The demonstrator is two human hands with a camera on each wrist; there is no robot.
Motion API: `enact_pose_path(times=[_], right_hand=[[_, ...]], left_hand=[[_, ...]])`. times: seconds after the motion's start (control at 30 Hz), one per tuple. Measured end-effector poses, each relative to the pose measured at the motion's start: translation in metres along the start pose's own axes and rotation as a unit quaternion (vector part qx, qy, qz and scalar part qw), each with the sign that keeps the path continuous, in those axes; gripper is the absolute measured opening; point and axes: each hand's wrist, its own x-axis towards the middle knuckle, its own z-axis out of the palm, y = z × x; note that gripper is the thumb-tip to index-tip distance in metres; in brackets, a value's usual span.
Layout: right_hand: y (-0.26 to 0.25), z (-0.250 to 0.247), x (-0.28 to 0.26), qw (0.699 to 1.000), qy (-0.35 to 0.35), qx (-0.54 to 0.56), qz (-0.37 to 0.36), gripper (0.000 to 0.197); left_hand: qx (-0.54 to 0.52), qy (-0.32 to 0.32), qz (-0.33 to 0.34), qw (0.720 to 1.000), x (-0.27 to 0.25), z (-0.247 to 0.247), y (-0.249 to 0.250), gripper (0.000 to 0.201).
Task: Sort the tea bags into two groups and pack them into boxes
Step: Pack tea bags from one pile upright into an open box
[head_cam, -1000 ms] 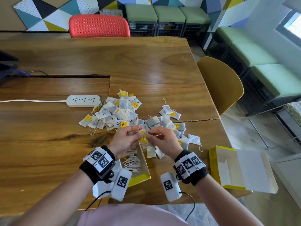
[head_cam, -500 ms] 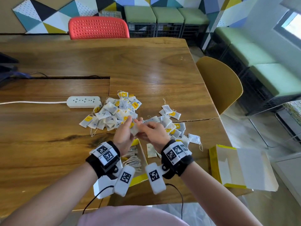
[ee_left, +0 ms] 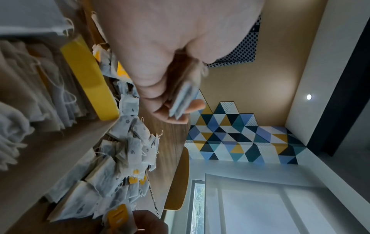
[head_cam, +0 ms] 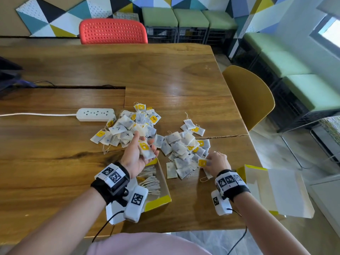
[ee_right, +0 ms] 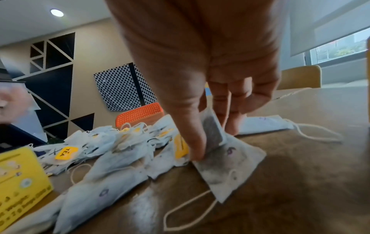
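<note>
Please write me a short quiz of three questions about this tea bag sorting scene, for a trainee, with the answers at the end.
1. True or false: the left hand holds a small stack of white paper tea bags.
2. Which is plugged along the wooden table, left of the piles: A) a white power strip, B) a kettle, C) a lamp?
3. Fill in: the right hand pinches a tea bag at the near edge of the ____ pile.

Key: 1 true; 2 A; 3 right.
</note>
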Motion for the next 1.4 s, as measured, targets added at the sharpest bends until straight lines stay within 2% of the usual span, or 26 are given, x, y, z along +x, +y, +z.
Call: enact_pose_path(times=[0.2, 0.3, 0.37, 0.4, 0.5, 0.53, 0.57, 0.6, 0.67, 0.77, 0.83, 0.87, 0.97, 1.07, 1.17, 1.3, 1.4], right_hand=[[-0.001, -0.019, -0.006, 0.996, 0.002, 0.09, -0.022, 0.012], [-0.016, -0.034, -0.019, 0.977, 0.035, 0.204, -0.046, 0.008], [-0.036, -0.043, -0.033, 0.942, 0.035, 0.325, -0.081, 0.009], [-0.048, -0.046, -0.041, 0.913, 0.01, 0.396, -0.094, 0.009], [-0.085, -0.049, -0.057, 0.81, -0.116, 0.566, -0.097, 0.01], [-0.096, -0.048, -0.06, 0.793, -0.145, 0.585, -0.094, 0.006], [-0.105, -0.046, -0.061, 0.788, -0.156, 0.589, -0.092, 0.003], [-0.112, -0.042, -0.061, 0.788, -0.157, 0.588, -0.089, 0.004], [-0.121, -0.032, -0.057, 0.806, -0.138, 0.57, -0.082, 0.011], [-0.122, -0.019, -0.051, 0.861, -0.072, 0.487, -0.126, 0.025], [-0.117, -0.017, -0.049, 0.895, -0.024, 0.417, -0.16, 0.026], [-0.115, -0.018, -0.05, 0.9, -0.009, 0.398, -0.176, 0.024], [-0.112, -0.019, -0.056, 0.904, -0.011, 0.349, -0.246, 0.027], [-0.117, -0.013, -0.057, 0.898, 0.04, 0.3, -0.318, 0.022], [-0.123, -0.009, -0.054, 0.883, 0.067, 0.301, -0.353, 0.014], [-0.124, -0.014, -0.053, 0.884, 0.048, 0.295, -0.359, 0.009], [-0.11, -0.025, -0.037, 0.901, 0.053, 0.315, -0.294, 0.011]], left_hand=[[-0.029, 0.003, -0.038, 0.999, 0.002, 0.008, -0.004, 0.034], [-0.029, 0.006, -0.04, 0.999, 0.004, 0.014, -0.007, 0.035], [-0.03, 0.017, -0.042, 0.999, 0.007, 0.017, -0.008, 0.036], [-0.028, 0.023, -0.044, 0.998, 0.009, 0.019, -0.01, 0.036], [-0.007, 0.011, -0.048, 0.999, 0.012, 0.022, -0.012, 0.042], [0.005, -0.005, -0.048, 0.999, 0.012, 0.023, -0.013, 0.047], [0.017, -0.024, -0.049, 0.998, 0.01, 0.025, -0.013, 0.051], [0.023, -0.035, -0.049, 0.998, 0.008, 0.026, -0.015, 0.051], [0.048, -0.041, -0.038, 0.997, 0.006, 0.028, -0.016, 0.037], [0.099, -0.023, -0.011, 0.995, 0.012, 0.021, -0.02, 0.022], [0.055, 0.014, -0.009, 0.998, 0.015, 0.016, -0.019, 0.007], [0.025, 0.03, -0.008, 0.999, 0.015, 0.014, -0.017, 0.005], [-0.041, 0.038, -0.009, 0.998, 0.017, 0.011, -0.013, 0.016], [0.009, 0.033, -0.016, 0.999, 0.015, 0.011, -0.014, 0.038], [0.062, 0.012, -0.02, 0.998, 0.011, 0.014, -0.017, 0.034], [0.087, 0.018, -0.017, 0.996, 0.013, 0.005, -0.018, 0.03], [0.041, 0.032, -0.028, 0.998, 0.013, -0.005, -0.011, 0.015]])
